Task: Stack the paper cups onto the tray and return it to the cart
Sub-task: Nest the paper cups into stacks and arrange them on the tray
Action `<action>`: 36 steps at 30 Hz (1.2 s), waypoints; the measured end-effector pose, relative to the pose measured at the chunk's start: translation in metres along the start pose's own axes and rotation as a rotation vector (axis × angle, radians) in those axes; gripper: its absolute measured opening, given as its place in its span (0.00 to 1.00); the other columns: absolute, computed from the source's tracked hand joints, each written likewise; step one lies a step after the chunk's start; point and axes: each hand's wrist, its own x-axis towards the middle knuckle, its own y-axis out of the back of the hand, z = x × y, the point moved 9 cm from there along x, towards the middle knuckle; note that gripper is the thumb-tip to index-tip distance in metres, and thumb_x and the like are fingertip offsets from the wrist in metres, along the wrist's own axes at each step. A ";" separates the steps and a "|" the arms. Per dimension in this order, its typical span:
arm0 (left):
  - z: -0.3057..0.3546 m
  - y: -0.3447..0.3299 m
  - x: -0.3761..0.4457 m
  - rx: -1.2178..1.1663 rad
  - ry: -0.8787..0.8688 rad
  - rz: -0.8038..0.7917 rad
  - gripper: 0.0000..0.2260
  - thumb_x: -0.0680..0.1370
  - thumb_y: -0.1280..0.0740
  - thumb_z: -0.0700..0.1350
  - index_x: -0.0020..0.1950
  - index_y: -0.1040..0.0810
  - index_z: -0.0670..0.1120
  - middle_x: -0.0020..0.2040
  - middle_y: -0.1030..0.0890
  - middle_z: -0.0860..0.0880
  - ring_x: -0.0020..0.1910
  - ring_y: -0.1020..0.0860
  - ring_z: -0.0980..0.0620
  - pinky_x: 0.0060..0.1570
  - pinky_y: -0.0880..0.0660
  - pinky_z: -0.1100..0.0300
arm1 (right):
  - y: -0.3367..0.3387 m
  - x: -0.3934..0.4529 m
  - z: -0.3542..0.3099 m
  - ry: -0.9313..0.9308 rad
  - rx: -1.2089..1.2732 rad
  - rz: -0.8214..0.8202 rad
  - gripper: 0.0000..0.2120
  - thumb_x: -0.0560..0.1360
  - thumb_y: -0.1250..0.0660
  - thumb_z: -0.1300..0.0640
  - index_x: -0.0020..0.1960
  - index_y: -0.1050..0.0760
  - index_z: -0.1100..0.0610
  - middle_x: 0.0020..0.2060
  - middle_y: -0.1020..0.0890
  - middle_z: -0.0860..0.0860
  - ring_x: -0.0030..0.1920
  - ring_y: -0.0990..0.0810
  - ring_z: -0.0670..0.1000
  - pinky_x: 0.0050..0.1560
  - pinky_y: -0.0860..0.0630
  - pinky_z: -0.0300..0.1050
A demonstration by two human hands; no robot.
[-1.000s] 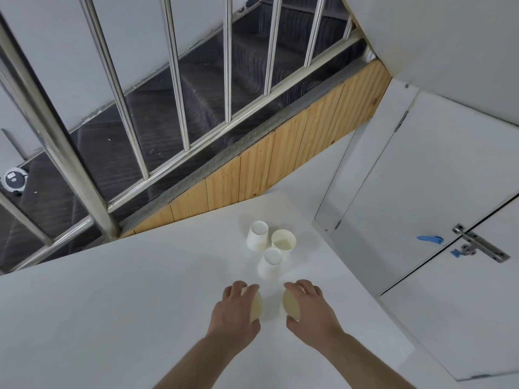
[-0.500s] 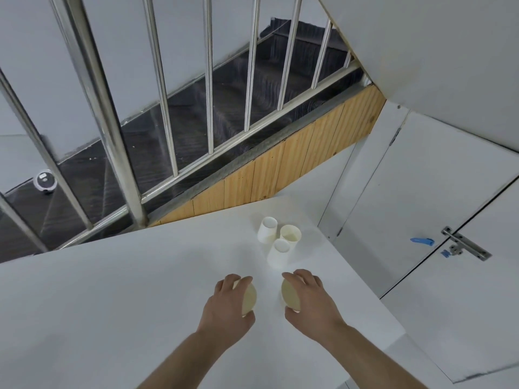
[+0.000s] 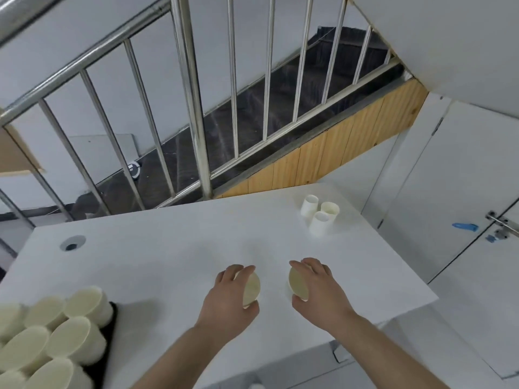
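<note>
My left hand (image 3: 227, 301) grips a paper cup (image 3: 250, 289) over the white table (image 3: 157, 256), its open mouth turned towards my right hand. My right hand (image 3: 320, 290) grips a second paper cup (image 3: 298, 284), mouth facing left. A hand's width of table separates the two cups. Three more white paper cups (image 3: 320, 213) stand close together at the table's far right. At the bottom left a black tray (image 3: 108, 346) carries several cream-white paper cups (image 3: 64, 335) packed side by side.
A steel stair railing (image 3: 193, 108) rises behind the table, with dark stairs and a wooden panel (image 3: 337, 153) beyond. The table has a round hole (image 3: 72, 242) at its far left. White doors with a metal latch (image 3: 502, 223) stand on the right.
The view has swung left and back, bringing the tray of cups into sight at the bottom left. Both hands keep their grip on the cups and have drawn slightly apart.
</note>
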 end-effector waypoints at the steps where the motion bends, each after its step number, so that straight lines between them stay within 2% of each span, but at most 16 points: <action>1: -0.006 0.007 -0.011 -0.001 0.013 0.008 0.29 0.74 0.36 0.50 0.74 0.40 0.57 0.70 0.37 0.58 0.69 0.37 0.55 0.58 0.28 0.63 | -0.004 -0.004 -0.010 0.013 0.005 -0.005 0.32 0.74 0.36 0.53 0.76 0.42 0.45 0.70 0.40 0.44 0.70 0.39 0.49 0.57 0.25 0.42; 12: -0.096 0.088 -0.095 0.024 0.168 0.154 0.29 0.74 0.36 0.49 0.74 0.39 0.55 0.70 0.36 0.57 0.68 0.36 0.52 0.63 0.35 0.64 | -0.047 -0.012 -0.145 0.208 0.041 -0.073 0.32 0.74 0.36 0.55 0.76 0.42 0.44 0.70 0.41 0.42 0.69 0.40 0.47 0.57 0.25 0.42; 17: -0.158 0.124 -0.112 0.041 0.241 0.176 0.29 0.74 0.35 0.49 0.74 0.40 0.54 0.70 0.36 0.56 0.69 0.36 0.52 0.58 0.30 0.62 | -0.072 0.001 -0.211 0.273 0.034 -0.091 0.31 0.74 0.36 0.54 0.75 0.42 0.45 0.69 0.40 0.42 0.68 0.39 0.47 0.55 0.25 0.42; 28: -0.296 0.186 -0.115 0.050 0.290 0.135 0.30 0.75 0.34 0.51 0.75 0.40 0.52 0.71 0.35 0.53 0.69 0.36 0.50 0.63 0.32 0.60 | -0.139 0.045 -0.334 0.255 0.044 -0.134 0.32 0.74 0.36 0.55 0.75 0.42 0.46 0.69 0.39 0.44 0.69 0.39 0.49 0.58 0.25 0.45; 32: -0.333 0.201 -0.108 0.069 0.300 0.130 0.31 0.74 0.33 0.52 0.75 0.39 0.52 0.70 0.34 0.53 0.68 0.34 0.49 0.61 0.30 0.58 | -0.158 0.062 -0.368 0.241 0.052 -0.139 0.32 0.75 0.36 0.54 0.76 0.43 0.46 0.70 0.39 0.44 0.69 0.39 0.49 0.59 0.26 0.44; 36: -0.356 0.207 -0.101 0.133 0.314 0.086 0.30 0.75 0.35 0.54 0.75 0.41 0.55 0.71 0.36 0.55 0.68 0.34 0.51 0.62 0.33 0.58 | -0.175 0.074 -0.391 0.223 0.049 -0.156 0.32 0.74 0.36 0.54 0.75 0.42 0.46 0.70 0.39 0.45 0.69 0.38 0.49 0.58 0.26 0.44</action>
